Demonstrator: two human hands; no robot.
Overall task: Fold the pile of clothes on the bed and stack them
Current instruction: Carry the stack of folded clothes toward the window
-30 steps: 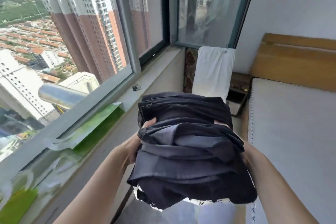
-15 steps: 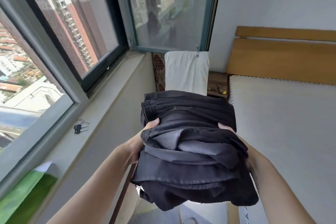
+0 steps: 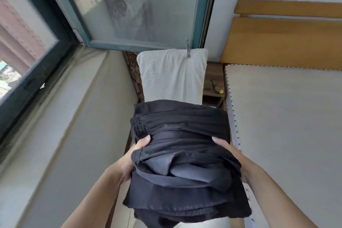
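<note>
Stack: folded dark grey cloth garments [image 3: 183, 155], both hands gripping — left hand [image 3: 129, 161], right hand [image 3: 231, 153].
Remaining: setting it onto pale bed [image 3: 286, 116], I am judging.

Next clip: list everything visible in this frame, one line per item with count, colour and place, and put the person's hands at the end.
stack of folded dark cloth garments: one, black and charcoal, held mid-air at centre
white ribbed towel: one, hanging from a metal clip below the window
wooden headboard: one, yellow-brown, upper right
pale bed mattress: one, off-white, right
small wooden bedside table: one, brown, between towel and bed
window with teal frame: one, top centre
grey windowsill: one, left
left hand: grips stack's left side
right hand: grips stack's right side
</note>
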